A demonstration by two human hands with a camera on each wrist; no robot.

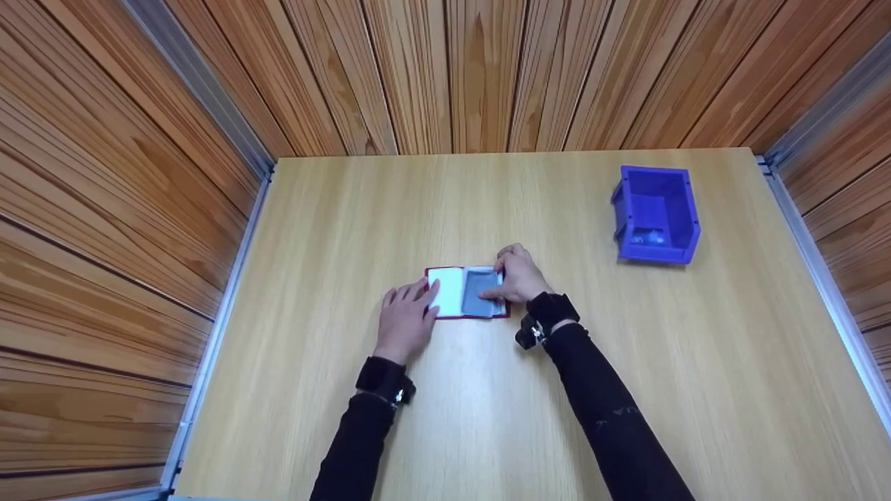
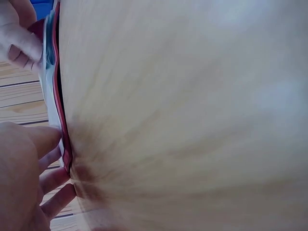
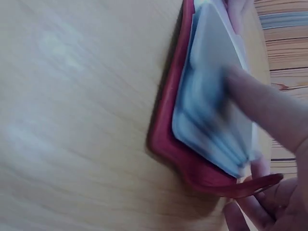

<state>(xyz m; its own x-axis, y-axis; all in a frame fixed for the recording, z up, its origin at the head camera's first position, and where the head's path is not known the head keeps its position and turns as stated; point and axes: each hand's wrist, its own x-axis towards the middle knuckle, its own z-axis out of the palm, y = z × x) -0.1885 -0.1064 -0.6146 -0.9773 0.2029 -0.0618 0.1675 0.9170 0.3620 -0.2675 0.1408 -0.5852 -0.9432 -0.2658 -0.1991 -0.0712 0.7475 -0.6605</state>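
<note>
A red card holder (image 1: 449,317) lies opened flat on the table, with a white left page and blue-grey clear sleeves (image 1: 480,295) on its right half. My left hand (image 1: 406,320) rests at its left edge, thumb on the white page and fingers spread beside the cover, as the left wrist view also shows. My right hand (image 1: 521,275) grips the right end. In the right wrist view its thumb (image 3: 269,108) presses on the layered sleeves, blurred at the tip, while the other fingers curl around the red cover's end flap (image 3: 255,185), partly hidden.
A blue-purple plastic bin (image 1: 654,209) stands at the table's back right, with a small clear or pale item (image 1: 649,237) in its front part. Wood-plank walls with metal rails border the wooden table (image 1: 334,229).
</note>
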